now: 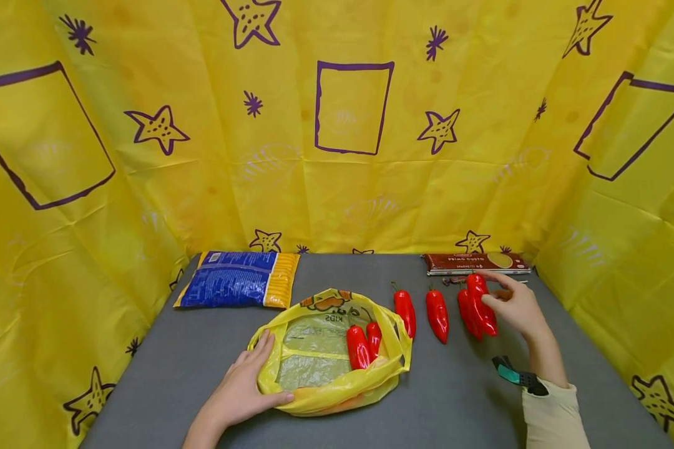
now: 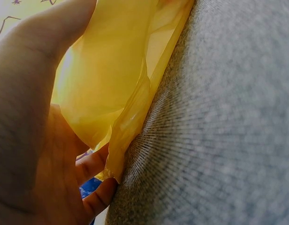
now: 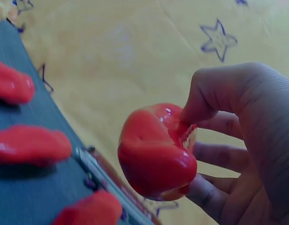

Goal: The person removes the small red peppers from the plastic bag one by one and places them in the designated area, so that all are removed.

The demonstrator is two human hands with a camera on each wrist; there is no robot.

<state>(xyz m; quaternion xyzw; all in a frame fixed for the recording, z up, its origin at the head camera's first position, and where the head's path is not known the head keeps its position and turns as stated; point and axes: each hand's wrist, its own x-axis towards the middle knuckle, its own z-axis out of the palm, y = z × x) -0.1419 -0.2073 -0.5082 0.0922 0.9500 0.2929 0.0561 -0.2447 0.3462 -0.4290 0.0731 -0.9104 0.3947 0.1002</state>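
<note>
In the head view my right hand (image 1: pixel 511 305) pinches a long red pepper (image 1: pixel 480 305) near its stem end, above the table's right side. The right wrist view shows the thumb and fingers of that hand round the glossy pepper (image 3: pixel 156 152). Just behind it lies another red pepper (image 1: pixel 467 313), partly covered. Two more lie to the left, one red pepper (image 1: pixel 437 317) in the open and one (image 1: pixel 404 312) beside the bag. My left hand (image 1: pixel 244 380) holds the left side of an open yellow plastic bag (image 1: pixel 337 402), fingers spread round it. Two red peppers (image 1: pixel 358 347) are inside.
A blue and yellow packet (image 1: pixel 233 280) lies at the back left of the grey table (image 1: pixel 191 374). At the back right is a brown spaghetti packet (image 1: pixel 477 263), with small dark bits (image 1: pixel 455 281) in front of it. Yellow patterned cloth (image 1: pixel 354 199) encloses the back and sides.
</note>
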